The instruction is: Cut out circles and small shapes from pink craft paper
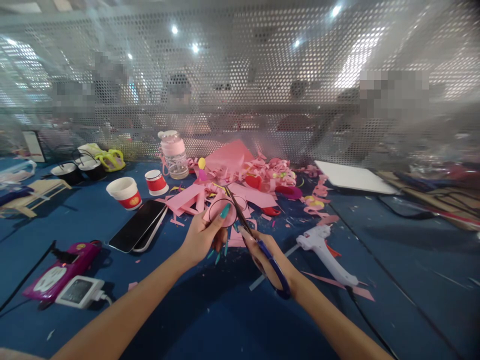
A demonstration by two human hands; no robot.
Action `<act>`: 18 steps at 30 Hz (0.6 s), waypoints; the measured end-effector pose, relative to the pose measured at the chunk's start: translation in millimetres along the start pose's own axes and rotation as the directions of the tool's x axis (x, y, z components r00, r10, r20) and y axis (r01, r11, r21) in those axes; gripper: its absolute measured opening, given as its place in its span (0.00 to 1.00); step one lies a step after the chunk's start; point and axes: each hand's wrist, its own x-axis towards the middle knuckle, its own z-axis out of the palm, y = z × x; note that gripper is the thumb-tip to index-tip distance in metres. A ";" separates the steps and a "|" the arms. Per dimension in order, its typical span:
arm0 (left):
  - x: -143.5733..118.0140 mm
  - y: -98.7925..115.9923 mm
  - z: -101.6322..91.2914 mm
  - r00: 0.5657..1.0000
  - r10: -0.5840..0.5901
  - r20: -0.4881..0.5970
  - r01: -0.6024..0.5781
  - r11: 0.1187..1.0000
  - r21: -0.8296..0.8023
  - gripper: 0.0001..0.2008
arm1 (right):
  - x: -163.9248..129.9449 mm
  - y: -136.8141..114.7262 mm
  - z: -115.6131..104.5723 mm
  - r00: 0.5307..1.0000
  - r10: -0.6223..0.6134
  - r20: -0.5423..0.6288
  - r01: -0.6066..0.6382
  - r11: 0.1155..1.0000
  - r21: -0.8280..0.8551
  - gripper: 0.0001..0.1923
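Observation:
My left hand pinches a piece of pink paper with a black circle drawn on it, held above the blue table. My right hand grips blue-handled scissors; their blades point up and away and meet the paper at its right edge. Both hands are close together in the middle of the view. A heap of pink paper scraps and curls lies just beyond them.
A white glue gun lies to the right with its cord. Two phones, paper cups, a jar, a pink device and a white charger sit left. A perforated metal screen stands behind; people are beyond it.

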 end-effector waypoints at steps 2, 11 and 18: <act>0.1 0.6 0.0 1.000 0.001 0.003 -0.001 1.000 -0.002 0.17 | 0.5 0.0 0.0 1.000 -0.001 -0.002 0.001 1.000 0.001 0.20; 0.9 0.5 -0.7 1.000 0.009 -0.009 -0.009 1.000 -0.026 0.17 | -0.7 -2.2 0.3 1.000 0.004 -0.002 -0.004 1.000 -0.015 0.20; 0.7 2.0 -2.2 1.000 0.009 -0.020 -0.010 0.999 -0.050 0.18 | -0.8 -9.0 -0.8 1.000 0.000 0.008 0.000 1.000 -0.018 0.21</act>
